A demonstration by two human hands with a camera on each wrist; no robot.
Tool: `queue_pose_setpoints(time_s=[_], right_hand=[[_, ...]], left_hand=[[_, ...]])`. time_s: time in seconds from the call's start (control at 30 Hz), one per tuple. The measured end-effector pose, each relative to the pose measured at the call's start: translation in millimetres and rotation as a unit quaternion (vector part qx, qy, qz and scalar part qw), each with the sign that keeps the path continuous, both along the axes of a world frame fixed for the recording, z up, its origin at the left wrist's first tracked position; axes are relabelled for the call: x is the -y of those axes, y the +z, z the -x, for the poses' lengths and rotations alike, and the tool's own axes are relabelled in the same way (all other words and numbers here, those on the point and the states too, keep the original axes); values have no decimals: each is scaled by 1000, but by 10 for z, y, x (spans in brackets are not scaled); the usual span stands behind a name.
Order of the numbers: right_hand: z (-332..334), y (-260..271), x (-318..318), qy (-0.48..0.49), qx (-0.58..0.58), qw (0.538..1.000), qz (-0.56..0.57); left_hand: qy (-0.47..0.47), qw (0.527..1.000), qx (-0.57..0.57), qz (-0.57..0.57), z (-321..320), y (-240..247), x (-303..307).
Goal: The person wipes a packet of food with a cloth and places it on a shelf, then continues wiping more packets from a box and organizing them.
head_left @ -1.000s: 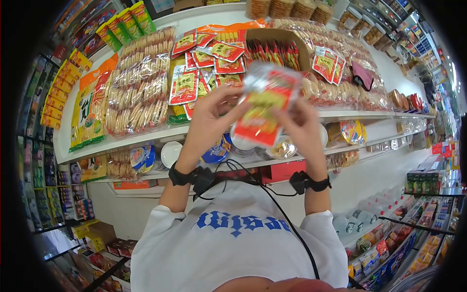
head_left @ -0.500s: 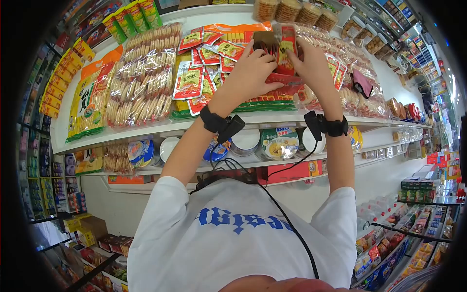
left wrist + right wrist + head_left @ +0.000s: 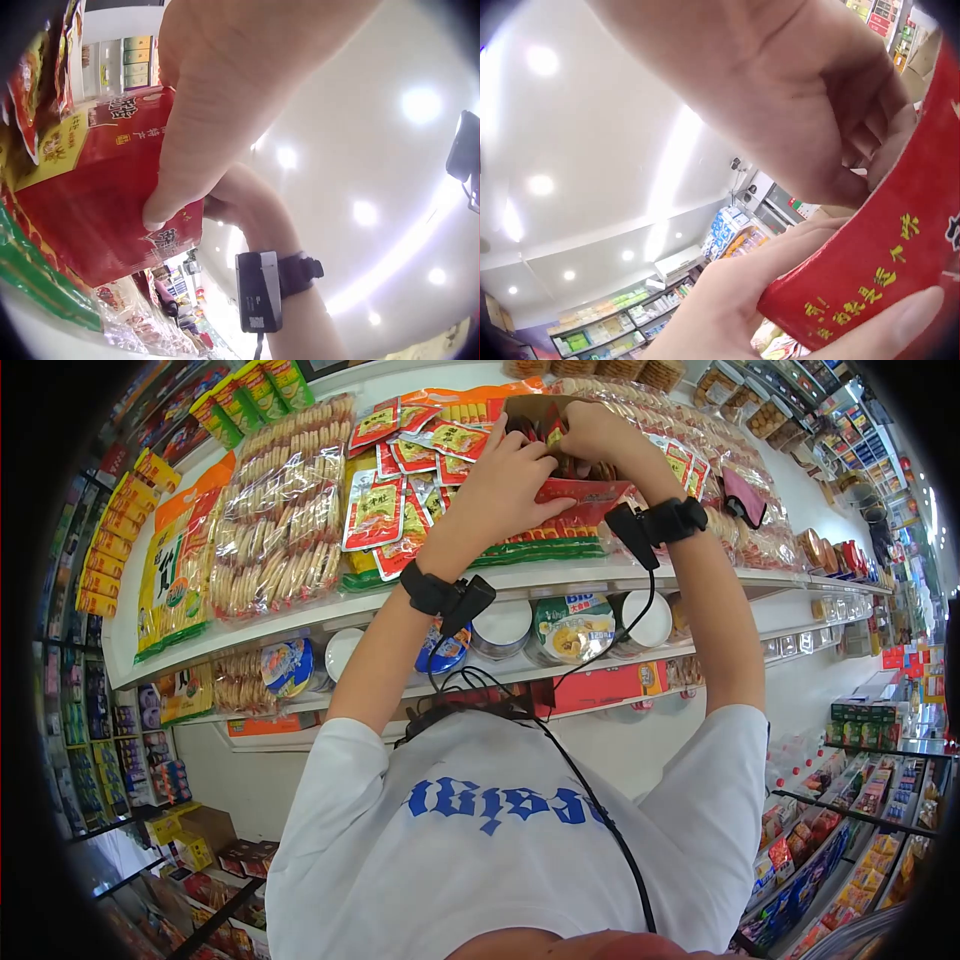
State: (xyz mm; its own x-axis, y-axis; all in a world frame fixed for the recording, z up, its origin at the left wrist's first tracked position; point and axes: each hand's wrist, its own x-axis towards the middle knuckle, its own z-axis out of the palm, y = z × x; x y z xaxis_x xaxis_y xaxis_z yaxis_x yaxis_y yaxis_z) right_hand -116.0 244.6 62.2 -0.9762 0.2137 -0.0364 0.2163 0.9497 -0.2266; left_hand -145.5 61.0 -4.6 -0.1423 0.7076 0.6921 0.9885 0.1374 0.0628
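A red cardboard box (image 3: 592, 498) of upright snack packets (image 3: 600, 471) stands open on the shelf display. My left hand (image 3: 507, 488) grips its left side: the thumb presses the red outer face in the left wrist view, while the fingers lie along the rim. From above, my right hand (image 3: 603, 438) reaches down inside the box, fingers curled among the packets. Its fingertips are hidden behind the box wall (image 3: 874, 289) in the right wrist view, so I cannot tell whether they pinch a packet. Loose red-and-white snack packets (image 3: 375, 510) lie piled left of the box.
Bagged round crackers (image 3: 285, 510) flank the pile on the left, and more bags (image 3: 745, 555) lie on the right beneath a pink pouch (image 3: 743, 498). Bowl noodles (image 3: 574, 628) line the lower shelf. A black cable (image 3: 600, 800) hangs over the shirt.
Both hands held a red packet in front of the shelf. My left hand then moved to the box, and my right brought the packet to it. Now the right hand reaches deeper inside.
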Motion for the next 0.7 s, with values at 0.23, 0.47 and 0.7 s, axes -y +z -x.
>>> queue_pose_setpoints(time_s=[0.23,0.47,0.7], right_hand=[[128,-216,-357,40,61,992,107],[-15,11,-124,112,-73,991,-26],[66,579,311,-23,152,980,-126]], left_hand=[[5,1000,-29,-6,48,-70,-1],[14,1000,16,10,8,-20,12],[-5,1000,15,-4,-81,145,119]])
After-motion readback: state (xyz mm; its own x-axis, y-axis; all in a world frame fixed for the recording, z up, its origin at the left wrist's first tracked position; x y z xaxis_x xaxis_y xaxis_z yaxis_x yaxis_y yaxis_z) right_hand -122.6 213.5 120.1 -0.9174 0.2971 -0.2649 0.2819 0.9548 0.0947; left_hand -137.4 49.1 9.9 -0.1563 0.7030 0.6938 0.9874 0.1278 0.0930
